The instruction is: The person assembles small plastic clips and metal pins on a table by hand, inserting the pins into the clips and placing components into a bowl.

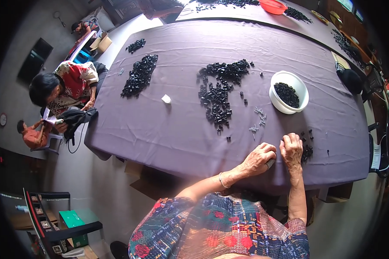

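Note:
My left hand (258,159) is curled closed near the table's front edge; a small greyish thing (270,163) shows at its fingers, too small to name. Close to its right, my right hand (292,149) is also closed, knuckles up, and whatever its fingers hold is hidden. A small group of black parts (307,152) lies just right of the right hand. Beyond my hands, small pale grey pin-like pieces (259,118) are scattered. A white bowl (277,102) with small black parts (287,95) inside stands farther off to the right.
Heaps of black parts lie mid-table (220,93) and at the left (139,75) on the purplish cloth (177,129). A small white piece (166,99) lies between them. Another person (71,86) sits at the left edge. A red basin (272,6) stands on the far table.

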`<state>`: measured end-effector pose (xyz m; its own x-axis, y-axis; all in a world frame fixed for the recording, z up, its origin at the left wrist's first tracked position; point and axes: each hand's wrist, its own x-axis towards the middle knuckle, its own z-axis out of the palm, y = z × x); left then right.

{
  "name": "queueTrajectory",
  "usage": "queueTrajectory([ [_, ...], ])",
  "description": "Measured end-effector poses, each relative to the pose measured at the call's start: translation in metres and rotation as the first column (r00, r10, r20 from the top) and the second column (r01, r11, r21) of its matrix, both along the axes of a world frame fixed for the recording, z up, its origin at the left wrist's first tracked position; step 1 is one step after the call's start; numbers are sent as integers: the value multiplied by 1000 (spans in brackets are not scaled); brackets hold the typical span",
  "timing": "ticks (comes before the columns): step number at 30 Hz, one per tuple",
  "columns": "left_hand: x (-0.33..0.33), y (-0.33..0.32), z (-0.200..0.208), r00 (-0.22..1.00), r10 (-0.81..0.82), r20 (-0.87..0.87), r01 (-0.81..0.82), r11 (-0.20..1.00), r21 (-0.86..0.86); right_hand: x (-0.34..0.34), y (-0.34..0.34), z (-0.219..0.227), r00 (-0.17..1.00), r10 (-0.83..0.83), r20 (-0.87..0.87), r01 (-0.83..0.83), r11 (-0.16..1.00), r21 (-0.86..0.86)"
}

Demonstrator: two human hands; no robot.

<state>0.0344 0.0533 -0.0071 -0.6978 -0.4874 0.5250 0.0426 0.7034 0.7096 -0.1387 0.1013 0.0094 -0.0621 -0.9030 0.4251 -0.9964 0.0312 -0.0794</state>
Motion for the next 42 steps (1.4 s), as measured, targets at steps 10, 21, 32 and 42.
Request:
queueTrajectory([
  [10,2,1,-8,999,46,-26,-46,999,-19,9,23,-5,996,27,84,-13,988,-155],
  [21,-5,5,-13,997,57,-51,-60,995,-76,8,40,-24,992,-27,123,43,991,-124],
  [32,-1,-1,-6,1000,8,23,-8,1000,-21,2,49,-9,975,-95,200,141,964,-227],
  [42,0,2,-6,997,20,76,-18,1000,-21,13,57,-13,920,-134,367,160,986,-42],
])
